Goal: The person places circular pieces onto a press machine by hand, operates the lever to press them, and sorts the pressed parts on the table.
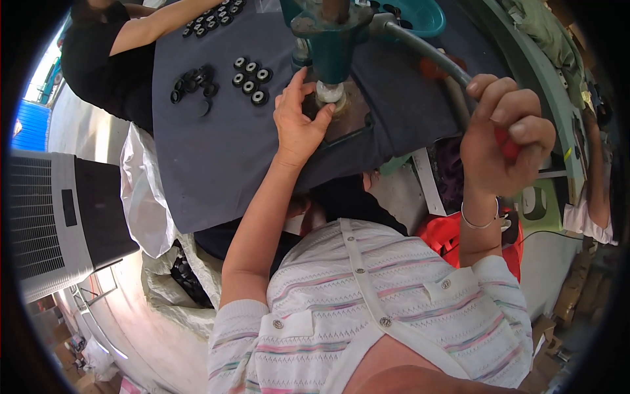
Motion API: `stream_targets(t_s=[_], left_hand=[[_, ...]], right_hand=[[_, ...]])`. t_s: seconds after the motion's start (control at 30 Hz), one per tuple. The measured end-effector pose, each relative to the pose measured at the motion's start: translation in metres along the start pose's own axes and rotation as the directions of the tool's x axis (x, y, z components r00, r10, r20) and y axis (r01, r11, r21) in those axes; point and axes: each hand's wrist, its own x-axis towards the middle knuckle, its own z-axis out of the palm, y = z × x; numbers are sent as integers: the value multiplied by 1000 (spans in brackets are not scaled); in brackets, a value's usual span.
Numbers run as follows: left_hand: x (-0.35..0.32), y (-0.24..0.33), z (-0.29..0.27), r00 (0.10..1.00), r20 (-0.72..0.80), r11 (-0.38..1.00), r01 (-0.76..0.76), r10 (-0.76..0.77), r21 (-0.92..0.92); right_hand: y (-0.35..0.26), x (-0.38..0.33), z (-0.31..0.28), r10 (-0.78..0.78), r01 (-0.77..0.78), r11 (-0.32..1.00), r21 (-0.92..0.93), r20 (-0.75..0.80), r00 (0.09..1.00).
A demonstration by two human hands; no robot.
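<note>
A green hand-lever press (331, 49) stands at the table's far side. Its pale round ram end (330, 92) is down on a round seat above the metal base plate (351, 115). My left hand (296, 121) is beside the ram end, thumb and fingers spread around its near left side. The thumb tip is close to the seat; whether it touches a part there I cannot tell. My right hand (505, 134), slightly blurred, is closed around the red grip of the press lever (430, 52), out to the right. Any part under the ram is hidden.
Black ring-shaped parts with pale centres (251, 82) lie left of the press, beside a pile of black caps (193, 84). Another person's arm (161, 29) reaches over more parts at the far left. A teal basin (423, 16) stands behind the lever; a white plastic bag (141, 190) hangs at the table's left edge.
</note>
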Motion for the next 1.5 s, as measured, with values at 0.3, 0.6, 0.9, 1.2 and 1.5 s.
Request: stream_targets(t_s=[0.3, 0.6, 0.9, 1.2, 1.5], left_hand=[[1, 5, -3, 1000, -16, 1000, -3, 3, 4], [3, 3, -1, 998, -18, 999, -54, 54, 2], [-1, -2, 0, 1000, -1, 1000, -6, 6, -23], [-2, -5, -2, 1000, 15, 998, 23, -22, -59], [1, 6, -5, 1000, 24, 996, 2, 0, -94]], right_hand=[[-7, -9, 6, 63, -63, 994, -93, -12, 998], [-2, -26, 13, 15, -28, 990, -139, -93, 996], [17, 92, 33, 224, -223, 974, 44, -328, 918], [11, 57, 3, 107, -106, 994, 34, -48, 993], [-5, -83, 13, 40, -78, 949, -304, -129, 991]])
